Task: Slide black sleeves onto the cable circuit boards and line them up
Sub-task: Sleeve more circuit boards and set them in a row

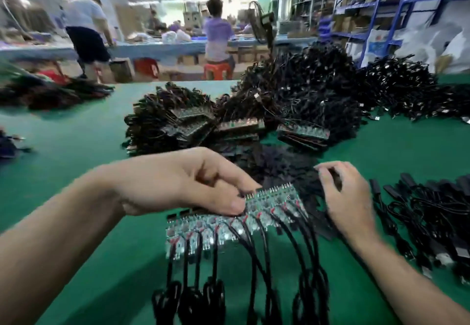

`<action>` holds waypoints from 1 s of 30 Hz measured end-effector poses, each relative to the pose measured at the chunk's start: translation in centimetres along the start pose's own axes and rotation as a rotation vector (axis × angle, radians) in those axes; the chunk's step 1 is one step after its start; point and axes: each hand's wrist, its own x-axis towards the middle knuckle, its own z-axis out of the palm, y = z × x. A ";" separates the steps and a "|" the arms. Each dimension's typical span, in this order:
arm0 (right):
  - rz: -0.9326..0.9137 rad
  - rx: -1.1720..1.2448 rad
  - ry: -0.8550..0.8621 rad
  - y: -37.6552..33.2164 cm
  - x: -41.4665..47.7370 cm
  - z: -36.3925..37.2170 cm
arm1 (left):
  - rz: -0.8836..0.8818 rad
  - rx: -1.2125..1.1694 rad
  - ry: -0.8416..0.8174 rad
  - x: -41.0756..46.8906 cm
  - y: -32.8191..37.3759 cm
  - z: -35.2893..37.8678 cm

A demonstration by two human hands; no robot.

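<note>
A row of small green circuit boards (276,200) with black cables (256,256) lies on the green table (76,146) in front of me. My left hand (193,182) pinches the left end of the upper boards between thumb and fingers. A second row of boards (193,233) lies lower left, just under that hand. My right hand (346,195) has curled fingers reaching into a loose pile of black sleeves (279,164) just behind the boards; what it holds is blurred. Sleeved cables (417,210) lie in a line at the right.
Stacks of bare boards with cables (185,123) and a big heap of black cables (318,83) fill the table behind. More cable bundles (50,93) lie far left. People work at a distant bench; blue shelving (381,6) stands at the right.
</note>
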 end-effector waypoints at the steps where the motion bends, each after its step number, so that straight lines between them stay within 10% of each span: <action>1: -0.019 -0.016 0.008 -0.1 0.1 -0.2 | 0.024 -0.014 -0.044 -0.6 -0.9 0.3; 5: -0.134 0.049 -0.037 -3.6 -0.4 -1.0 | -0.056 0.003 0.145 -0.8 -3.8 1.4; 12: -0.177 0.084 -0.750 -10.0 -3.5 0.5 | -0.008 -0.131 0.441 0.0 -6.4 4.0; 21: 0.087 0.247 -0.813 -8.1 -4.3 -1.4 | -0.035 -0.256 0.326 -2.9 -9.4 5.1; 30: -0.209 -0.096 -0.797 -12.1 -5.3 0.4 | 0.068 -0.259 0.364 -3.3 -10.5 6.7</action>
